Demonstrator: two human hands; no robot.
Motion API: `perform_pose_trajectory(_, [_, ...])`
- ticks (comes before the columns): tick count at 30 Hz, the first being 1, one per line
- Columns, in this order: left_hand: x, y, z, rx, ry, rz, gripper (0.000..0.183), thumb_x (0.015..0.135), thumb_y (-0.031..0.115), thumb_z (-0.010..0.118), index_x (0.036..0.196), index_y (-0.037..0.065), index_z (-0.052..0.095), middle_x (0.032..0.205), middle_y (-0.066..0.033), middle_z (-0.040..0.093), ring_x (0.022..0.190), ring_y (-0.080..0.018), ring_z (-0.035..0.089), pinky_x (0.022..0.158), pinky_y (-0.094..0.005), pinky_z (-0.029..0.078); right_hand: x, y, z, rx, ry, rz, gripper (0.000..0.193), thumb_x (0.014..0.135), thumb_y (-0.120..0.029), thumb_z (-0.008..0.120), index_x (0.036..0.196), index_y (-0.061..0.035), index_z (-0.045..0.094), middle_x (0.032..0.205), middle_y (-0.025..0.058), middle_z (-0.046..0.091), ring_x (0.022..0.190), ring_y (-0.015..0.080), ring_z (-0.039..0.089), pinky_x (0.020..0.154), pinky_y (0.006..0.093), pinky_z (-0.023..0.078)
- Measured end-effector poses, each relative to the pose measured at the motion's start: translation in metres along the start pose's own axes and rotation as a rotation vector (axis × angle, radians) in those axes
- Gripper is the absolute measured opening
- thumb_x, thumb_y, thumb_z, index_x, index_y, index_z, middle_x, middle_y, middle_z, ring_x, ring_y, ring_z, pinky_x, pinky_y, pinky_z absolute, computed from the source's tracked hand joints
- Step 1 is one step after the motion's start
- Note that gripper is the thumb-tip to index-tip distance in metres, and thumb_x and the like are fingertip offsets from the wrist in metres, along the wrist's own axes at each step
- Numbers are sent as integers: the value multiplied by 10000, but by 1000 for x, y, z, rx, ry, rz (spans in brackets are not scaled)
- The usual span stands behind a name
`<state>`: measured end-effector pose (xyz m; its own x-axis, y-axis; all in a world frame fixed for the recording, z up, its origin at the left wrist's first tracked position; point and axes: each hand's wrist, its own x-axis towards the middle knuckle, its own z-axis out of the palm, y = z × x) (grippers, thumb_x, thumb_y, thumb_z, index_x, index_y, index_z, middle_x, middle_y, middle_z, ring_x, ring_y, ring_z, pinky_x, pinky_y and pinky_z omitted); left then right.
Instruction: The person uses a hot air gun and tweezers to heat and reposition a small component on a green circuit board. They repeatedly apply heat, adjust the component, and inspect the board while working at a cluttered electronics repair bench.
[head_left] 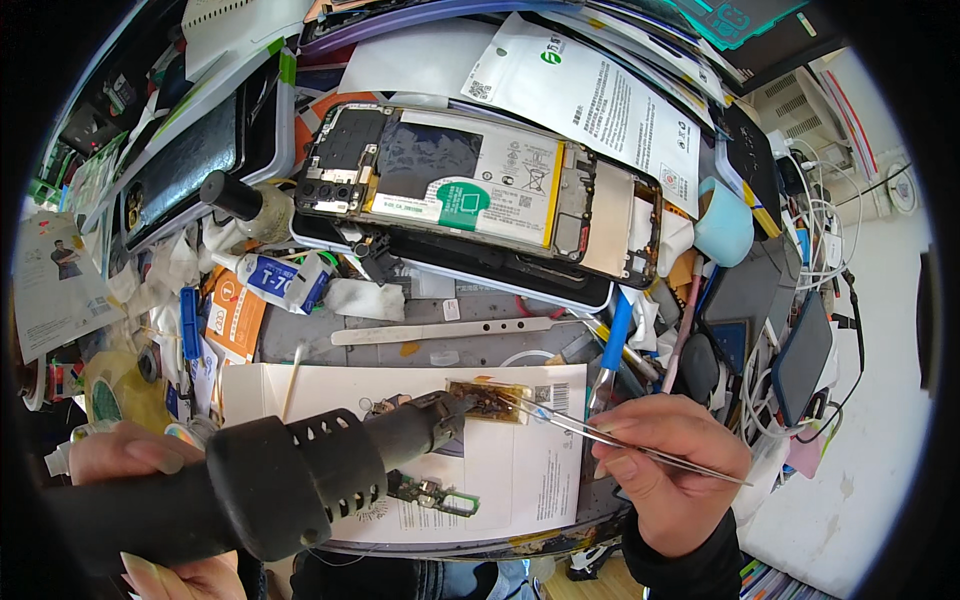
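My left hand (132, 452) grips the black hot-air gun (270, 480) at lower left; the gun's body covers most of the palm. Its dark nozzle (445, 410) is over or against a small amber-edged board (500, 402) with browned parts. From the other side, slim metal tweezers (570, 422) reach that board, pinched in my right hand (680, 470). Whether the tips grip anything is too small to tell. Under the board lies a white printed box (545, 490). A small green circuit board (435, 493) rests on the box beside the nozzle.
Behind the box lies an opened phone (480, 185) with its battery showing. A long flat metal tool (450, 330), a cotton swab (293, 382) and a glue tube (275, 280) lie nearer. A black-capped bottle (250, 205) stands left; cables (825, 210) tangle at right.
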<state>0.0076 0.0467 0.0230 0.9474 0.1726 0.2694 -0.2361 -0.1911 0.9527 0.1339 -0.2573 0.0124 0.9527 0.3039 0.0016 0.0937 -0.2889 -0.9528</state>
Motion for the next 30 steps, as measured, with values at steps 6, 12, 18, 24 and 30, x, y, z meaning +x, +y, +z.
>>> perform_pose_trajectory(6, [-5,-4,-2,-82,1,-21,515,1023,380,333,1295,-56,357,1244,-128,407,1277,-174,459,1064,-277,383,2,1,1,-18,-9,-8,200,740,27,778,933,33,724,908,164,729,832,241,709,739,306,555])
perform_pose_trajectory(12, [-3,-6,-1,-30,-5,16,519,1015,364,380,1326,-48,320,1252,-130,411,1287,-172,457,1074,-278,393,2,2,2,-14,-5,8,196,745,24,776,934,27,726,911,162,726,825,232,709,735,299,553])
perform_pose_trajectory(18, [-9,-10,-10,-22,-57,20,522,1015,355,379,1346,-42,307,1261,-133,411,1282,-178,459,1076,-289,393,2,3,2,7,6,54,192,745,25,776,932,25,729,913,162,724,816,222,709,737,294,553])
perform_pose_trajectory(24, [-13,7,-6,335,109,46,509,1033,289,300,1394,-69,315,1253,-198,466,1249,-248,481,1076,-392,372,2,3,2,23,2,62,201,742,32,778,938,28,733,915,166,724,821,225,711,748,293,557])
perform_pose_trajectory(30, [11,-12,-17,1341,542,976,458,889,-16,585,1327,-42,454,784,-101,509,603,-167,487,502,-283,350,2,3,2,12,-9,59,197,744,37,775,936,33,731,921,168,726,828,234,714,755,297,562])
